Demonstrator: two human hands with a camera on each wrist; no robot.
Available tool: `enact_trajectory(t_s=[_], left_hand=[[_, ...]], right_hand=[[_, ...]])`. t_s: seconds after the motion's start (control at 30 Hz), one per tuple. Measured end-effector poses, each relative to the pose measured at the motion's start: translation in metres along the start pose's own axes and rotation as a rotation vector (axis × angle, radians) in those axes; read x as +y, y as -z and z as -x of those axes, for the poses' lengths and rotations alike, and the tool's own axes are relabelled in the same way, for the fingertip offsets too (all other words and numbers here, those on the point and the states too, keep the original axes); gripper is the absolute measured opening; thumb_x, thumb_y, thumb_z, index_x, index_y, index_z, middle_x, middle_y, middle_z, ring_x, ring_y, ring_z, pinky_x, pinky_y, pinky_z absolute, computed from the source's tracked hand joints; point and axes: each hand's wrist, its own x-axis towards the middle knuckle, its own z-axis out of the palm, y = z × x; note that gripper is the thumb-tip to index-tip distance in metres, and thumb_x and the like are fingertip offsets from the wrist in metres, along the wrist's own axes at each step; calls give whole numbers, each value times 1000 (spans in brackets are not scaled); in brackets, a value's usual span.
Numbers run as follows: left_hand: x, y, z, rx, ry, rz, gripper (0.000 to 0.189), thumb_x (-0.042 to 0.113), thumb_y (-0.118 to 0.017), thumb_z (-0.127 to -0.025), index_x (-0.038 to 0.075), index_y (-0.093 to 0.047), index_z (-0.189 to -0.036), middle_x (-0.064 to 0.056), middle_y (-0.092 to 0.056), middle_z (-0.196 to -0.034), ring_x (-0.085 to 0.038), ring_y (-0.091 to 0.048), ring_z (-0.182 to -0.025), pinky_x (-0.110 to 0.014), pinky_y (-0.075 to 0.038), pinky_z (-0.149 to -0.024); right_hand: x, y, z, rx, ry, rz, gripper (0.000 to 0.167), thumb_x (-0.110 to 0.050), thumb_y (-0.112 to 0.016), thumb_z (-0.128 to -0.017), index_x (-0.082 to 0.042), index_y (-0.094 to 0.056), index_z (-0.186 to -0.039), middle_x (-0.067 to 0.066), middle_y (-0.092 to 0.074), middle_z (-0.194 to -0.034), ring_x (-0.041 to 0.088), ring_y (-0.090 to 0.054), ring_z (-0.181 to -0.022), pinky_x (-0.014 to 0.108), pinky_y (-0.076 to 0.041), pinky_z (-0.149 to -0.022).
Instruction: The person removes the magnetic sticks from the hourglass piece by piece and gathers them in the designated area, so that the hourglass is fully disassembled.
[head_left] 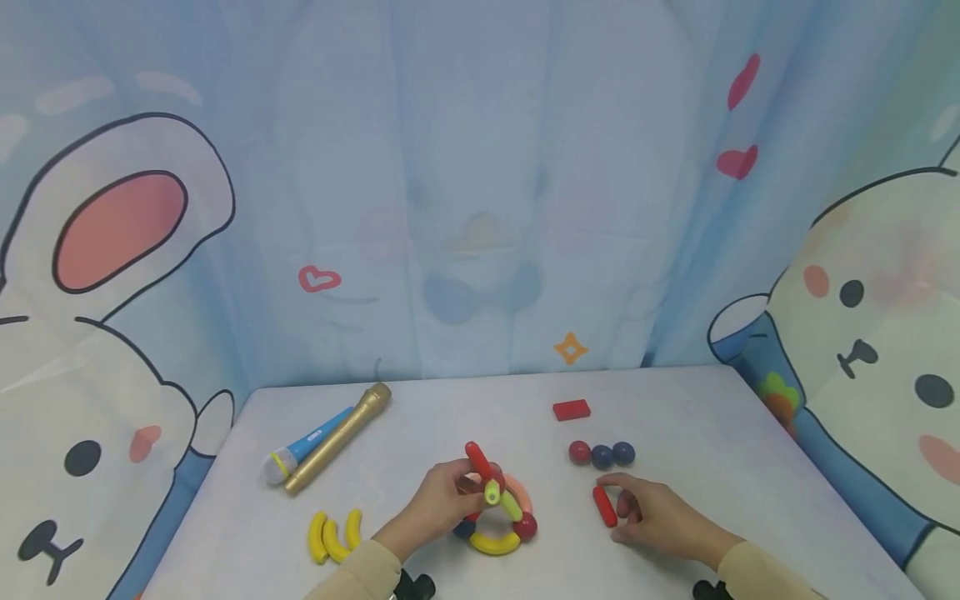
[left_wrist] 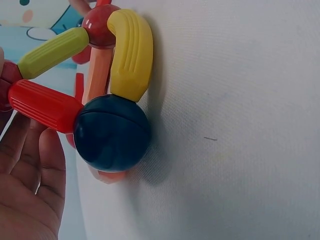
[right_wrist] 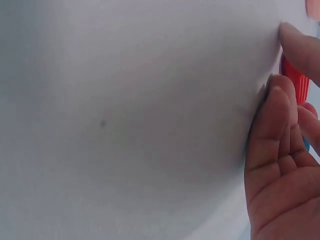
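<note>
right hand point(head_left: 656, 515) at a white weave-textured tabletop point(head_left: 697, 450), blue cartoon-print curtain point(head_left: 480, 150) behind

Camera placement: one head view, two wrist views.
From the person's head we are looking forward and down, taking in the white table point(head_left: 697, 425), the curtain point(head_left: 480, 125) behind it, the left hand point(head_left: 438, 510) and the right hand point(head_left: 660, 518) from well back; at the left wrist we are facing past the palm, rolled sideways, with the ring of balls and sticks point(head_left: 495, 546) looming close; at the right wrist we are skimming near the tabletop, the hand filling the right edge and partly hiding the red stick point(head_left: 604, 507). Head and left wrist are sharing the ring; head and right wrist, the stick.
</note>
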Motion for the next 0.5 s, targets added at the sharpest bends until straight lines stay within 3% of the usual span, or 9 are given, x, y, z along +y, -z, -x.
enact_trajectory(t_s=[0.13,0.27,0.37,0.5], left_hand=[[-1,0,-1,0,2,3,35,14,-79,-86,13,-69,-120,-1,-70,-102,-16,-68,-89,-38,-59,-78],[-1,-1,-1,11,12,-6,35,15,-79,-86,14,-69,-119,1,-70,-100,-15,-68,-87,-37,-59,-77],[-1,-1,0,25,4,-17,34,14,-79,-86,13,-69,-118,2,-70,-97,-15,-68,-87,-37,-59,-77],[-2,0,0,30,-11,-16,34,14,-79,-86,13,-69,-118,3,-71,-97,-14,-68,-87,-36,-59,-78]], right_hand=[[-2,4,2,7,-30,4,75,-11,-90,-71,-12,-55,-137,-1,-55,-88,17,-53,-73,27,-50,-63],[-18,8,6,93,-17,-2,65,-8,-88,-73,-13,-59,-131,-2,-58,-94,15,-53,-75,25,-52,-64],[-48,7,9,143,100,-30,54,-6,-85,-77,-13,-62,-125,-1,-61,-100,13,-55,-78,21,-54,-67],[-95,-5,8,107,330,-67,47,-9,-82,-82,-19,-62,-124,-2,-63,-108,9,-59,-80,21,-55,-74]])
